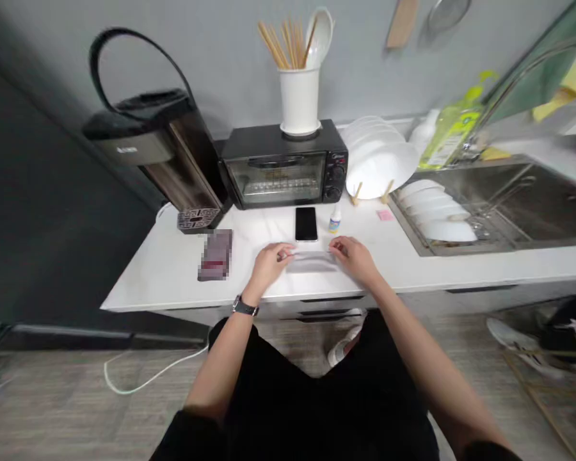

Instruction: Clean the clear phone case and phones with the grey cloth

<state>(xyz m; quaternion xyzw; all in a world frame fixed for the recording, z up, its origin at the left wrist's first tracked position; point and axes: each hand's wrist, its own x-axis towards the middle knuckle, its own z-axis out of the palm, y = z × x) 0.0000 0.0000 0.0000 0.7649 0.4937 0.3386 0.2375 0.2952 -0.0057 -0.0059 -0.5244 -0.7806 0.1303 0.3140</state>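
A thin, pale grey, clear-looking strip [312, 262] spans the gap between my two hands, close above the white counter. At its left end, my left hand [270, 262] pinches the upper corner between thumb and fingertips. The opposite upper corner sits in the fingertips of my right hand [356, 258], also closed in a pinch. What the strip is made of cannot be made out. Just beyond it lies a smartphone [306, 224] with its dark screen up. A small white bottle [335, 219] with a blue and yellow label stands right of the phone.
A toaster oven [281, 169] stands behind, carrying a white utensil holder [300, 99]. Left are a tall dark dispenser [173, 153] and a purple item [216, 255], pixelated. White plates [381, 166], a pink slip [384, 215] and the sink [547, 211] are to the right.
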